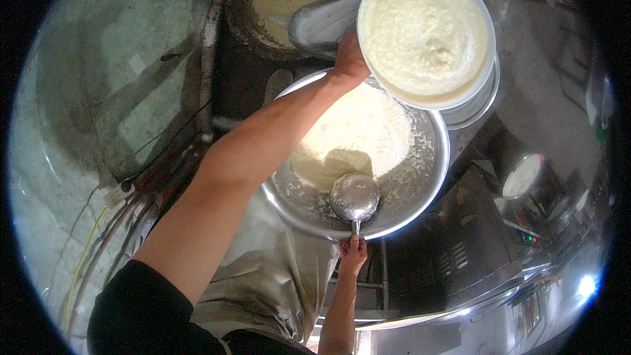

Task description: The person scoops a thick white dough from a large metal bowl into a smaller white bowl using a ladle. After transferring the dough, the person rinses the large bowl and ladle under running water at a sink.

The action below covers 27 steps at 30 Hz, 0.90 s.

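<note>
My left hand (351, 59) grips the left side of a round white plastic tub (377, 76), filled with a pale, curd-like mass (426, 34). The tub is over the far right rim of a wide stainless steel bowl (438, 167). Inside this bowl lies a heap of similar pale, crumbly material (365, 118), part of it hidden behind my left forearm. At the bowl's near rim, my right hand (353, 254) is closed around the handle of a round metal ladle (354, 197). The ladle's cup is over the near part of the bowl, in front of the heap.
Beyond the bowl stands a dark round vessel (239, 15) with pale material in it. A metal chute-like piece (323, 24) juts out beside it. Cables and a power strip (118, 196) run along the left. A machine housing (473, 236) stands at right.
</note>
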Available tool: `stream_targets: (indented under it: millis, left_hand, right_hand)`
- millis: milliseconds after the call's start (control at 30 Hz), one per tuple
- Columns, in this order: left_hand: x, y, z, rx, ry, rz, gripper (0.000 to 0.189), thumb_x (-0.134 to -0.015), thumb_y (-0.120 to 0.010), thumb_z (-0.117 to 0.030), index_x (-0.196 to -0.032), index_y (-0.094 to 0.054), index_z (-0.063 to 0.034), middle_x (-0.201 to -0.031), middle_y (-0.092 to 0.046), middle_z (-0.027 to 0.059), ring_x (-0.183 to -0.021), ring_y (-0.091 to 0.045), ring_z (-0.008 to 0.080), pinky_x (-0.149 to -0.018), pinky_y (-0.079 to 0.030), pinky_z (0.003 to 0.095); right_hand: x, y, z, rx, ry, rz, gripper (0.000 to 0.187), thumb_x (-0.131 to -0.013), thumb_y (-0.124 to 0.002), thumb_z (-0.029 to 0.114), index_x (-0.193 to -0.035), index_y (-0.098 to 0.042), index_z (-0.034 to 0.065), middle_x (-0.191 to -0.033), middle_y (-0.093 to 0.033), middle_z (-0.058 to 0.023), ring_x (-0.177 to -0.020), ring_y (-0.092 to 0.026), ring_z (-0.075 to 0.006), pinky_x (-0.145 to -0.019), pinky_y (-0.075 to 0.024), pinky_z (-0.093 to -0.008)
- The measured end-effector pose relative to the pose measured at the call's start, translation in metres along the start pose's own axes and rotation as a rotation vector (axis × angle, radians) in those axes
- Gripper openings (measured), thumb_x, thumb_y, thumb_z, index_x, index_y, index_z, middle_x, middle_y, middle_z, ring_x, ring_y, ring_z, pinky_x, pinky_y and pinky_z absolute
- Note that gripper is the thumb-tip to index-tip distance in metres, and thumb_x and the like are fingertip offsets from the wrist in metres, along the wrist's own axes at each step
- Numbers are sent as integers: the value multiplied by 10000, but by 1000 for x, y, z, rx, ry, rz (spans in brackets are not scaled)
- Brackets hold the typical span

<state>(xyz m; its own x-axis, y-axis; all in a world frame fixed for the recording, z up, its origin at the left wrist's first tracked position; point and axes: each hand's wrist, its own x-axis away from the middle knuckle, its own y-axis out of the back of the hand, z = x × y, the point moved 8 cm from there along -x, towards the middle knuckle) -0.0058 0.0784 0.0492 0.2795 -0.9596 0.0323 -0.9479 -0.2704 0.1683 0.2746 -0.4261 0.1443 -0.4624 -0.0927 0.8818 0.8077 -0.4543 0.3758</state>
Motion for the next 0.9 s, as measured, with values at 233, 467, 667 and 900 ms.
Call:
stream_targets:
  millis: [233,467,667,900]
  left_hand:
    - [1,-4,9,36,23,1,364,-817,-695,-338,-1059,-661,-68,-1021,-685,188,-951,-646,398,-773,-521,452]
    - [4,0,1,-8,-21,-11,328,-844,-678,-322,-1042,-669,-61,-1014,-695,179,-940,-664,367,-770,-530,421]
    - [2,-1,2,30,18,9,329,-858,-670,-313,-1055,-666,-50,-1005,-699,179,-935,-672,347,-774,-531,414]
    - [0,-2,0,79,14,8,348,-846,-684,-316,-1069,-656,-50,-1011,-696,178,-948,-669,343,-781,-525,426]
  right_hand:
    - [-1,2,-4,48,-35,-11,274,-945,-645,336,-997,-560,81,-830,-582,8,-714,-600,-119,-580,-531,-268]
    - [-2,3,-5,61,-37,16,276,-948,-637,337,-1032,-570,83,-842,-584,14,-727,-596,-109,-595,-539,-265]
    - [-4,7,-8,67,-37,13,293,-946,-643,337,-1052,-577,72,-867,-582,11,-745,-598,-106,-597,-541,-261]
    - [-3,4,-6,79,-30,31,309,-950,-638,339,-1076,-577,63,-868,-577,5,-728,-602,-115,-585,-535,-252]
